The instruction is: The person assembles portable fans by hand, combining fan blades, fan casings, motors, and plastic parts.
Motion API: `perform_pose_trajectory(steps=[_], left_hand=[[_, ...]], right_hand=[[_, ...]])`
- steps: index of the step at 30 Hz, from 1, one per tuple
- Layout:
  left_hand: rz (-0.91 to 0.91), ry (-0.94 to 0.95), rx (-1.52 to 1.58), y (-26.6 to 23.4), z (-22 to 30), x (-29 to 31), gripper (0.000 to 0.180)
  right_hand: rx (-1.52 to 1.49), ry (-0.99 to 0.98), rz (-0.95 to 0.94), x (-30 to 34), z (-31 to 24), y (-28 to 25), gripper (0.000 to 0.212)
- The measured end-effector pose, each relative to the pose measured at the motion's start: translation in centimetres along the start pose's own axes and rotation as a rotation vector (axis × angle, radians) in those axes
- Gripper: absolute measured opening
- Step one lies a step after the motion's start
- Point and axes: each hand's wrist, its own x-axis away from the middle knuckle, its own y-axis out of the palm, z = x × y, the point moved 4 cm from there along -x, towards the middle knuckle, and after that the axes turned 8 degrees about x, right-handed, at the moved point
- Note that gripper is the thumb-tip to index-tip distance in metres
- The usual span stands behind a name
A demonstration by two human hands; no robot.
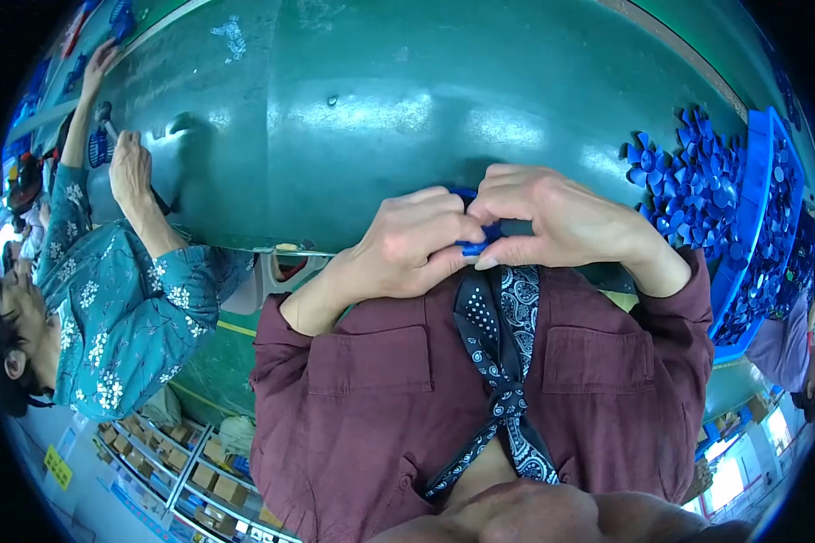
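Note:
Both my hands meet at the near edge of the green table, close to my chest. Between their fingertips is a small blue plastic part [491, 237], mostly hidden, so its full shape does not show. My left hand [414, 240] is closed, its curled fingers pressing on the part from the left. From the other side my right hand [552, 217] grips the same part, with thumb and fingers pinched round it. A heap of blue fan blades [697, 172] lies on the table to the right of my right hand.
Beside the heap stands a blue crate [743, 237] with more blue pieces inside. Small clear bits [231, 38] and a tiny ring [332, 100] lie on the green tabletop [362, 172]. On the left, a co-worker in a flowered sleeve [186, 281] handles things at the table.

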Motion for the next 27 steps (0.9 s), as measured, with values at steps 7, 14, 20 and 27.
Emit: perform_pose_trajectory(steps=[7,14,20,27], left_hand=[[-0.001,-0.011,0.020,0.5,0.3,-0.2,0.022],[0.127,-0.075,-0.008,1.7,0.3,1.4,0.038],[0.101,0.034,-0.061,1.1,0.5,0.3,0.030],[0.213,0.049,-0.120,-0.5,0.5,-0.5,0.023]], right_hand=[[0.010,0.016,-0.092,0.5,0.7,1.0,0.036],[0.022,-0.086,-0.098,1.2,0.8,1.7,0.025],[0.097,-0.081,-0.100,1.1,0.4,1.2,0.024],[-0.019,-0.001,0.252,0.7,-0.2,-0.1,0.043]])
